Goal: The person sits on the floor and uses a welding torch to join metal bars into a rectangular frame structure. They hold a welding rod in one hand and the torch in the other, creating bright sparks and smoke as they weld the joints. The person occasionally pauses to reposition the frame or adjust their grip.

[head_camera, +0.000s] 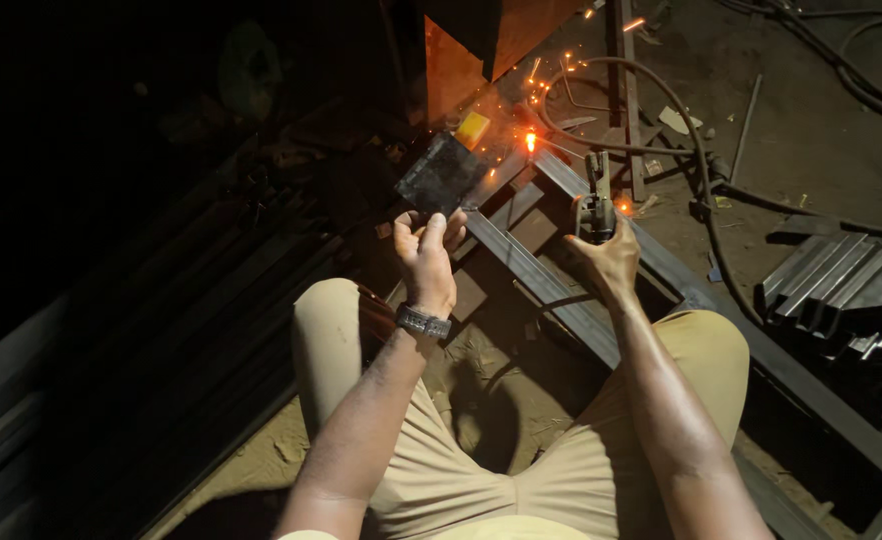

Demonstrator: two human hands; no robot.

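Above the knees, the left hand (428, 247) grips a dark glass plate (441, 175) — the right hand (603, 258) clasps an electrode holder (594, 205).

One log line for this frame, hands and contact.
left hand: holds dark square shield glass | right hand: grips electrode holder | glowing weld spot on grey steel frame, sparks

Dirt floor (821, 130): bare, brown, littered with small scraps. Landmark: long steel frame (581, 300) lying flat across the floor, running diagonally. Stack of ribbed metal sections (841, 285): on the floor to the frame's right, near it. Dark cable (706, 200): looped on the floor beyond the frame's far end. Thin metal rod (746, 125): loose, farther out past the cable. Long dark bars (161, 330): left of the frame, in shadow.
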